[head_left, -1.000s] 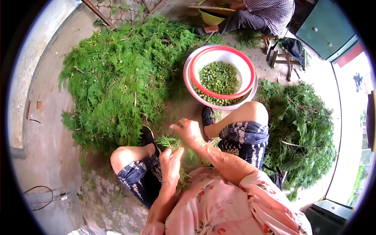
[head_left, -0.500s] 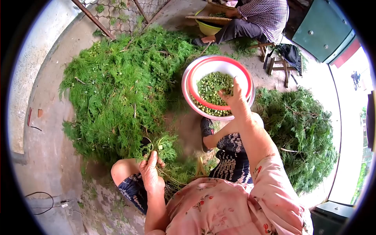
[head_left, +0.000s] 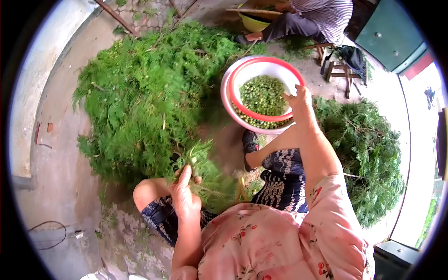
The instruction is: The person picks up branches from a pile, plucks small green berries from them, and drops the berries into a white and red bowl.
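My left hand (head_left: 185, 193) is closed around a leafy green sprig (head_left: 198, 154), thumb on top, low in front of my lap. A pale round cone or berry shows on the sprig just above the thumb. My right hand (head_left: 300, 100) is at the right side of a red-rimmed white basin (head_left: 238, 77), thumb and fingers apart, fingertips overlapping the rim. Small green round cones (head_left: 263, 95) lie in this basin. It sits tilted inside a wider pale pink basin (head_left: 225, 95), where more cones show along the front.
A large heap of green branches (head_left: 140, 102) covers the ground to the left; another pile (head_left: 366, 154) lies at right. Beyond the basins a person (head_left: 322, 18) sits by a yellow tub (head_left: 252, 21). A wooden stool (head_left: 345, 74) stands behind.
My right hand has moved right, from over the cones to the basin's rim. My left hand still holds the sprig. The whole view has shifted slightly.
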`<state>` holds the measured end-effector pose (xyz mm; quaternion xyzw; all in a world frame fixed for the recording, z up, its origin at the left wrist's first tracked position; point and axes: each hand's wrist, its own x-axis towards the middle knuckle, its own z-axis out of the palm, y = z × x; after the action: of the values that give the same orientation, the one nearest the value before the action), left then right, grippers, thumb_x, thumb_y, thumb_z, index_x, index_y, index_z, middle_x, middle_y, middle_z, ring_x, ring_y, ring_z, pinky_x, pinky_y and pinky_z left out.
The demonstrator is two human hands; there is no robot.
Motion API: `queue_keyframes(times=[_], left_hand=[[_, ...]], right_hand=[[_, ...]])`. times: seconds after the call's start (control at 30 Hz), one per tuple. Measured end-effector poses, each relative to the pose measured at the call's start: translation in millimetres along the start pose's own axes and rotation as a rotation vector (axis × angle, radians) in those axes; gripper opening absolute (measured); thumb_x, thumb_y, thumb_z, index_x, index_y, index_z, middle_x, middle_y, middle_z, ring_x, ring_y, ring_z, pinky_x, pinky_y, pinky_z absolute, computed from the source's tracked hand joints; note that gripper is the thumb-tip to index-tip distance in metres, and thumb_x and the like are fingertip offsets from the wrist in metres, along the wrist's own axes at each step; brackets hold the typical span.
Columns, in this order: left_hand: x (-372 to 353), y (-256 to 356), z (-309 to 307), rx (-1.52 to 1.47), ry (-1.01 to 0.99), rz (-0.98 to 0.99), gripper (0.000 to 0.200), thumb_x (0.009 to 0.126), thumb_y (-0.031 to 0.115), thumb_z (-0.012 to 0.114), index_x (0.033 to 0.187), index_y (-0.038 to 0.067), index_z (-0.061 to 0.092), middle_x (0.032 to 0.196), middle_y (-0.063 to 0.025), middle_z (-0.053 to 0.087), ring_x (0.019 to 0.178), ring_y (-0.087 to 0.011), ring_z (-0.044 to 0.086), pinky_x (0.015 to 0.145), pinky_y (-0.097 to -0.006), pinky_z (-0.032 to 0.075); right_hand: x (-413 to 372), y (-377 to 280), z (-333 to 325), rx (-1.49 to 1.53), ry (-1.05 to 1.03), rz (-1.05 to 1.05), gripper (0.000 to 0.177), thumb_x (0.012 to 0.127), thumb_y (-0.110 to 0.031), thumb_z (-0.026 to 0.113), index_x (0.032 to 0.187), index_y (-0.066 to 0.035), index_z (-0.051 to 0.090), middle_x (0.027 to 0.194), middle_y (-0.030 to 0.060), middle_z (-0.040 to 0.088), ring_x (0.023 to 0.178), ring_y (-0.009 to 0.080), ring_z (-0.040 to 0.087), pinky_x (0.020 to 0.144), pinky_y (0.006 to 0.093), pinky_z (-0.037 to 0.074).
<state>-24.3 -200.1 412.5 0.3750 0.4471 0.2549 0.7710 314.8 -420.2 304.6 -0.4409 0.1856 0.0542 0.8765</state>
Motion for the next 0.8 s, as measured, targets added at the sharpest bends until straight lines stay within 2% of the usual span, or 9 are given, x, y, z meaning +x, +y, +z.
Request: queue_keyframes(times=[0.03, 0.1, 0.17, 0.27, 0.37, 0.5, 0.57, 0.73, 0.8], left_hand=[[0.6, -0.5, -1.4, 0.003, -0.043, 0.019, 0.006, 0.081, 0.005, 0.064, 0.078, 0.006, 0.059, 0.073, -0.0026, 0.061, 0.060, -0.0107, 0.053, 0.049, -0.0240, 0.043], [-0.3, -1.6, 1.4, -0.034, -0.043, 0.015, 0.006, 0.080, 0.005, 0.064, 0.079, 0.005, 0.058, 0.071, -0.0024, 0.060, 0.059, -0.0106, 0.052, 0.050, -0.0240, 0.042], [-0.4, -3.4, 2.1, -0.048, -0.065, 0.032, 0.007, 0.080, 0.006, 0.064, 0.081, 0.004, 0.058, 0.071, -0.0025, 0.060, 0.058, -0.0106, 0.052, 0.051, -0.0235, 0.041], [-1.5, -3.9, 0.7, 0.000, -0.094, 0.088, 0.004, 0.080, 0.006, 0.064, 0.078, 0.005, 0.061, 0.068, -0.0013, 0.058, 0.054, -0.0097, 0.050, 0.051, -0.0217, 0.040], [-4.0, -6.3, -0.7, 0.048, -0.110, 0.135, 0.003, 0.080, 0.006, 0.064, 0.080, 0.003, 0.061, 0.066, -0.0005, 0.057, 0.054, -0.0088, 0.049, 0.053, -0.0211, 0.038], [-9.6, -10.8, -0.5, 0.074, -0.165, 0.191, 0.004, 0.080, 0.005, 0.063, 0.081, 0.003, 0.061, 0.065, 0.0002, 0.056, 0.054, -0.0077, 0.047, 0.055, -0.0206, 0.037], [-7.5, -17.1, -4.6, 0.055, -0.234, 0.220, 0.002, 0.081, 0.003, 0.062, 0.083, 0.003, 0.061, 0.065, 0.0004, 0.056, 0.054, -0.0071, 0.046, 0.053, -0.0199, 0.036], [-12.6, -12.0, -2.1, 0.117, -0.190, 0.208, 0.002, 0.080, 0.004, 0.062, 0.081, 0.004, 0.061, 0.069, 0.0017, 0.056, 0.051, -0.0032, 0.041, 0.046, -0.0175, 0.033], [-21.1, 0.0, 3.4, 0.049, -0.231, 0.081, 0.003, 0.080, 0.003, 0.062, 0.081, 0.005, 0.061, 0.069, 0.0026, 0.055, 0.050, -0.0022, 0.040, 0.044, -0.0169, 0.031]], right_hand=[[-10.3, -6.1, 15.5, -0.113, 0.104, 0.027, 0.041, 0.085, -0.013, 0.052, 0.120, 0.006, 0.042, 0.122, 0.0205, 0.038, 0.104, 0.0352, 0.048, 0.084, 0.0453, 0.050], [-32.7, -5.2, 30.8, -0.171, -0.116, 0.036, 0.022, 0.087, -0.013, 0.051, 0.103, 0.002, 0.052, 0.091, 0.0116, 0.056, 0.078, 0.0226, 0.057, 0.073, 0.0382, 0.052], [-63.4, 4.0, 42.5, -0.292, -0.428, -0.008, 0.014, 0.087, -0.014, 0.054, 0.095, -0.002, 0.057, 0.074, 0.0051, 0.059, 0.066, 0.0158, 0.057, 0.065, 0.0321, 0.050], [-160.4, 4.7, 71.6, -0.437, -0.724, 0.156, 0.014, 0.084, -0.016, 0.061, 0.081, -0.002, 0.064, 0.064, 0.0051, 0.061, 0.055, 0.0122, 0.057, 0.052, 0.0248, 0.048], [-216.5, 19.5, 75.7, -0.631, -0.964, 0.205, 0.016, 0.083, -0.018, 0.064, 0.084, -0.003, 0.066, 0.069, 0.0039, 0.062, 0.062, 0.0094, 0.058, 0.058, 0.0236, 0.049], [-249.0, 46.9, 77.6, -0.691, -1.027, 0.081, 0.027, 0.080, -0.022, 0.066, 0.095, 0.001, 0.064, 0.079, 0.0069, 0.062, 0.073, 0.0126, 0.057, 0.068, 0.0285, 0.049], [-253.8, 53.8, 77.2, -0.650, -1.063, 0.206, 0.028, 0.080, -0.022, 0.067, 0.093, 0.003, 0.062, 0.077, 0.0053, 0.061, 0.073, 0.0124, 0.055, 0.071, 0.0294, 0.048], [-271.7, 59.8, 79.9, -0.448, -0.943, 0.418, 0.010, 0.081, -0.008, 0.064, 0.085, 0.001, 0.064, 0.074, 0.0030, 0.061, 0.065, 0.0092, 0.055, 0.052, 0.0235, 0.049], [-266.2, 65.0, 76.7, -0.391, -0.935, 0.535, 0.010, 0.081, -0.007, 0.064, 0.086, 0.002, 0.064, 0.075, 0.0040, 0.062, 0.065, 0.0104, 0.056, 0.053, 0.0246, 0.050]])
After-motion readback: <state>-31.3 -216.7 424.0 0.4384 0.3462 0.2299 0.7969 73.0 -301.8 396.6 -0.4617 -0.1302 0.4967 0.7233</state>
